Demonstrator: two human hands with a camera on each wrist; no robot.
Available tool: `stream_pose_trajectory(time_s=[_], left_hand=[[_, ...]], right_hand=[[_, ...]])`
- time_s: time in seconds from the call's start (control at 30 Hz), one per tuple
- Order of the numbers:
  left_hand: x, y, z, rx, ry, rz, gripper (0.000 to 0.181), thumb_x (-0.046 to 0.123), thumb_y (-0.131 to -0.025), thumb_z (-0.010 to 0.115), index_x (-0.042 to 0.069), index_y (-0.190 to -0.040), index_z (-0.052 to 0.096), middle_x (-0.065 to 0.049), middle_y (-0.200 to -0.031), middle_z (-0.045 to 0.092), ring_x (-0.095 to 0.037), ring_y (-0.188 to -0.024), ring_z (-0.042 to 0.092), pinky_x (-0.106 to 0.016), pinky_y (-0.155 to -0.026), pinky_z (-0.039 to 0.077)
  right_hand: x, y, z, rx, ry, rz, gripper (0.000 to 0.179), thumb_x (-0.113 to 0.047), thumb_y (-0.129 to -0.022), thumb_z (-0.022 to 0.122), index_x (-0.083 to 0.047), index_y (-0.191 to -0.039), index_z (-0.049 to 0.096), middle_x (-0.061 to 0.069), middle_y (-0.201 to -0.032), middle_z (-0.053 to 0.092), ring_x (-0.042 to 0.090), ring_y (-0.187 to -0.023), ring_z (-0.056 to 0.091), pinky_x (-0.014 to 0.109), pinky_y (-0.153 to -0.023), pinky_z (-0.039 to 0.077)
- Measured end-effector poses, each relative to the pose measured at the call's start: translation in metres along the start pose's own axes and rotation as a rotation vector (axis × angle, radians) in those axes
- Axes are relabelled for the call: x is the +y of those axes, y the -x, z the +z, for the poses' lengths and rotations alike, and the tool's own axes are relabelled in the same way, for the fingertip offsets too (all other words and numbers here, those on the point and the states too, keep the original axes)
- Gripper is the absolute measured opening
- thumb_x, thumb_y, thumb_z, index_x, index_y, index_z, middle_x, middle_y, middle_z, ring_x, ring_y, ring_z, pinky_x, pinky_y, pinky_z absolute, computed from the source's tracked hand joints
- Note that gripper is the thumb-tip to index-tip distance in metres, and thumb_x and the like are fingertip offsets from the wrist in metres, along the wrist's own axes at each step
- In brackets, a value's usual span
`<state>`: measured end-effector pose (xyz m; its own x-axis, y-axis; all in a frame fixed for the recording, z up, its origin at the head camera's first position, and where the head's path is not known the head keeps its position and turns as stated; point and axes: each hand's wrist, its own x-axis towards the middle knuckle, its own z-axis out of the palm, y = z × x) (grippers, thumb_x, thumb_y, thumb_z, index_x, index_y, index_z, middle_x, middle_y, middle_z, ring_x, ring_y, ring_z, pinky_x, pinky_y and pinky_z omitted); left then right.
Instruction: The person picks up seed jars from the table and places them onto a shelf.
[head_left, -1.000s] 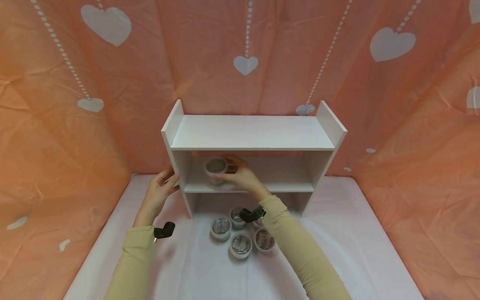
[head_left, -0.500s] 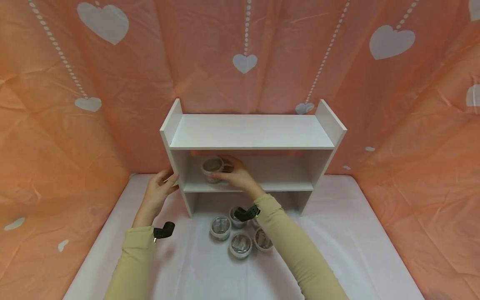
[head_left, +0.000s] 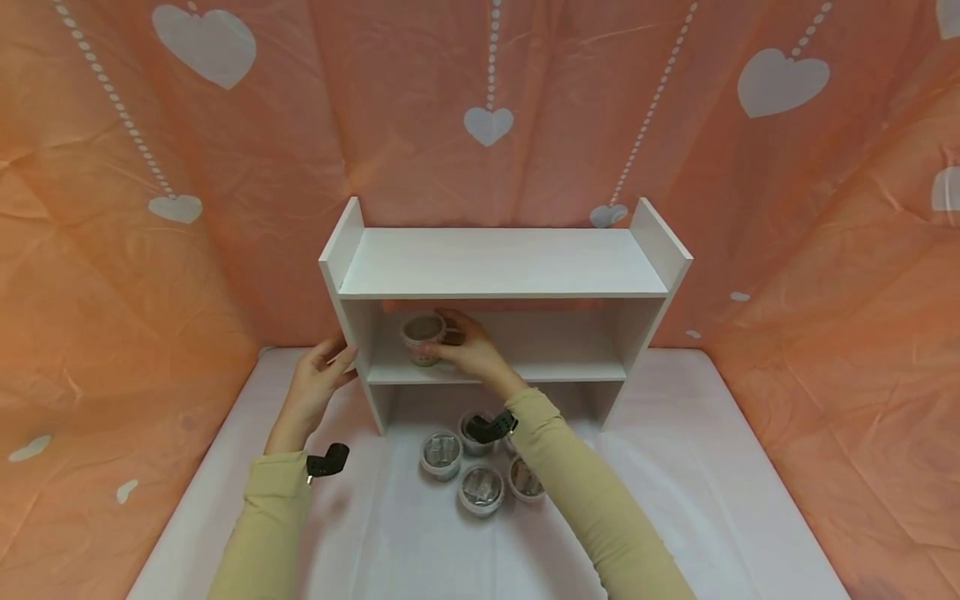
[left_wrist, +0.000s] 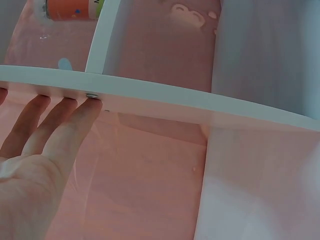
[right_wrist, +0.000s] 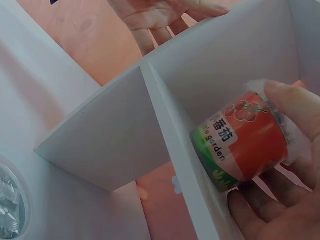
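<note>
My right hand point(head_left: 483, 350) grips a small plastic-wrapped cup point(head_left: 423, 332) at the left end of the white shelf unit's point(head_left: 502, 265) middle board. In the right wrist view, the cup point(right_wrist: 247, 140) has a red and green label with tomatoes; its base is right at the board point(right_wrist: 172, 145). Thumb and fingers curl round its sides. My left hand point(head_left: 313, 387) touches the outer face of the unit's left side panel. The left wrist view shows its extended fingertips point(left_wrist: 75, 117) against that panel, near a small metal fitting.
Several similar cups, including a front one point(head_left: 481, 490), stand on the white-covered table point(head_left: 405, 550) before the unit, partly under the right forearm. An orange cloth with white hearts point(head_left: 420, 100) hangs behind and along both sides.
My right hand has carried the cup a little left along the middle board, and slowed in the last half second. The left hand has stayed at the side panel.
</note>
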<state>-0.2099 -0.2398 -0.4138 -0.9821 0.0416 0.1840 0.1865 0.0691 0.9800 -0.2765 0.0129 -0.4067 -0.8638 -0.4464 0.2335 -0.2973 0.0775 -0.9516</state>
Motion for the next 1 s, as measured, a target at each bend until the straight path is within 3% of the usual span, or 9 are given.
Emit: stream_pose_trajectory(time_s=[0.23,0.5,0.63,0.77,1.0], left_hand=[[-0.002,-0.001,0.0,0.006,0.004,0.003,0.058,0.023,-0.099,0.056,-0.002,-0.146,0.034,-0.021,-0.147,0.035,-0.031,-0.125,0.044,-0.024,-0.087,0.049],[-0.003,0.0,0.0,0.008,-0.011,0.007,0.059,0.024,-0.099,0.056,-0.001,-0.147,0.033,-0.022,-0.147,0.035,-0.03,-0.123,0.046,-0.022,-0.086,0.05],[-0.002,0.0,0.0,0.007,-0.025,0.0,0.059,0.025,-0.099,0.055,-0.001,-0.147,0.033,-0.022,-0.147,0.034,-0.035,-0.126,0.043,-0.024,-0.087,0.049],[-0.001,0.0,0.0,0.011,-0.029,-0.002,0.059,0.025,-0.099,0.055,-0.001,-0.147,0.034,-0.021,-0.147,0.035,-0.033,-0.126,0.042,-0.024,-0.088,0.049],[0.0,0.001,0.001,0.004,0.022,0.01,0.056,0.02,-0.099,0.054,-0.002,-0.147,0.033,-0.024,-0.146,0.034,-0.024,-0.125,0.044,-0.022,-0.087,0.049]], right_hand=[[-0.001,0.006,-0.009,-0.022,-0.03,0.005,0.066,-0.005,-0.082,0.076,-0.008,-0.141,0.045,0.013,-0.135,0.05,0.029,-0.117,0.054,0.033,-0.093,0.048],[-0.034,0.032,-0.033,-0.061,-0.02,-0.019,0.065,-0.001,-0.086,0.07,0.004,-0.142,0.038,0.025,-0.14,0.043,0.041,-0.127,0.042,0.047,-0.104,0.037],[-0.039,0.044,-0.046,-0.082,-0.091,-0.055,0.062,0.006,-0.087,0.066,0.008,-0.142,0.036,0.028,-0.141,0.04,0.043,-0.129,0.038,0.05,-0.107,0.032],[-0.031,0.051,-0.063,-0.112,-0.155,-0.102,0.055,0.012,-0.09,0.056,0.01,-0.141,0.035,0.032,-0.14,0.039,0.046,-0.128,0.037,0.048,-0.105,0.035],[-0.02,0.07,-0.088,-0.108,-0.199,-0.138,0.049,-0.005,-0.097,0.054,0.002,-0.143,0.039,0.027,-0.14,0.043,0.037,-0.129,0.042,0.039,-0.105,0.037]])
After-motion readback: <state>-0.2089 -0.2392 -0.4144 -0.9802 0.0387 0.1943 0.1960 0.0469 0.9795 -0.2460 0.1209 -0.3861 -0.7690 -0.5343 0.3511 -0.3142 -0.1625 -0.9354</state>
